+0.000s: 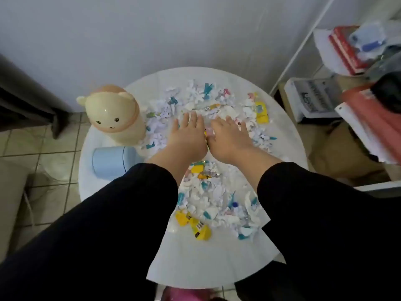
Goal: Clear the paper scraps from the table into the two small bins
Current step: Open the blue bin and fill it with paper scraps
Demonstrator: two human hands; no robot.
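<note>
Both arms reach forward over the table (217,268), with black sleeves (130,213) ending at mid-forearm. The left hand (187,132) and right hand (230,136) lie palm down side by side at the table's centre. Their fingers are straight and slightly spread, pressing flat on the scraps (217,198) and gripping nothing. The scraps are crumpled white paper mixed with teal and pink bits and yellow wrappers (196,224). They spread from 12 and 2 o'clock through the centre toward 6. The bear bin (115,114) stands at 10 o'clock with its domed lid on and scraps against its base. The blue bin (112,162) sits at 9, by the rim. Bare tabletop shows at 6 and from 3 to 4. A wall (152,40) is just beyond 12, and a cluttered shelf (347,51) stands off 2.
</note>
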